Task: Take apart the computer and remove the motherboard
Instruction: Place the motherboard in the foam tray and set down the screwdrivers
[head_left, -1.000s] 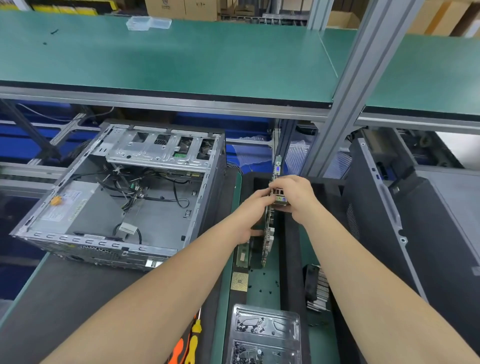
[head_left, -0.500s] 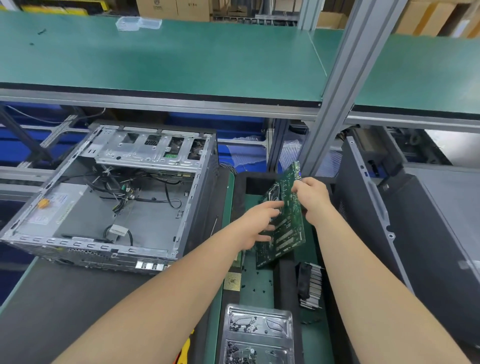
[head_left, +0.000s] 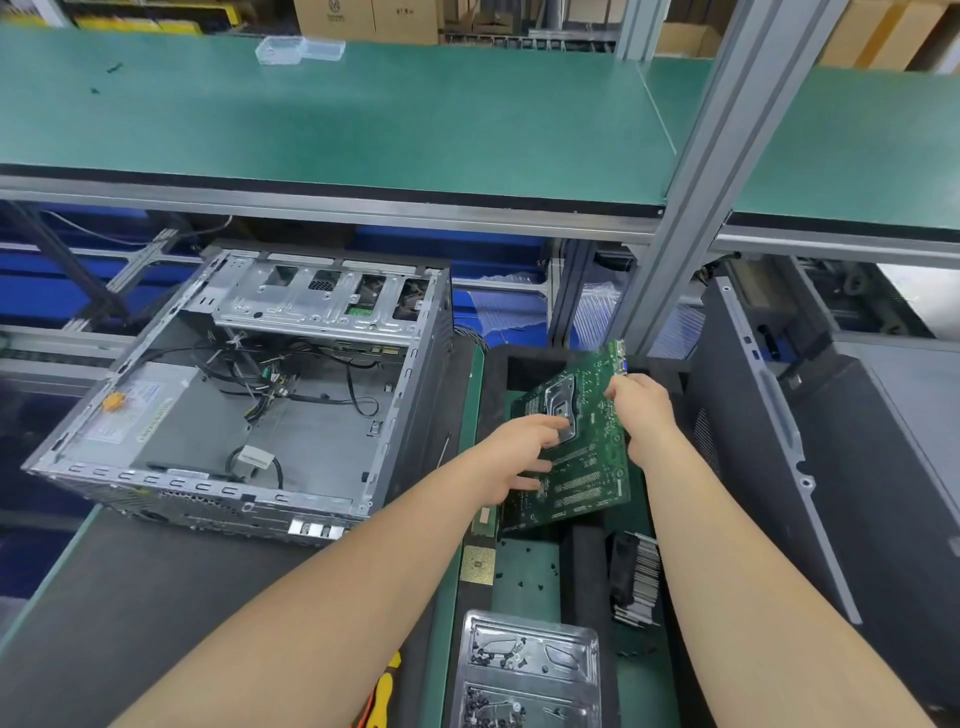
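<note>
The green motherboard (head_left: 582, 457) is out of the case and leans tilted over the black foam tray (head_left: 582, 566) right of the case. My right hand (head_left: 641, 408) pinches its upper right edge. My left hand (head_left: 517, 454) lies with straight fingers on the board's left side, by the metal CPU socket frame. The open grey computer case (head_left: 244, 395) lies on its side at the left, with loose black cables inside and no board in it.
A clear screw tray (head_left: 530, 670) with several screws sits near me. A gold CPU chip (head_left: 478, 565) and a finned heatsink (head_left: 636, 584) lie by the foam. A black side panel (head_left: 831, 467) stands at the right. Screwdriver handles (head_left: 382, 696) show below. A green shelf (head_left: 363, 114) overhangs.
The motherboard has tipped from standing on edge to leaning face-up over the foam tray. My left hand has slid down onto its face; my right hand keeps the top edge.
</note>
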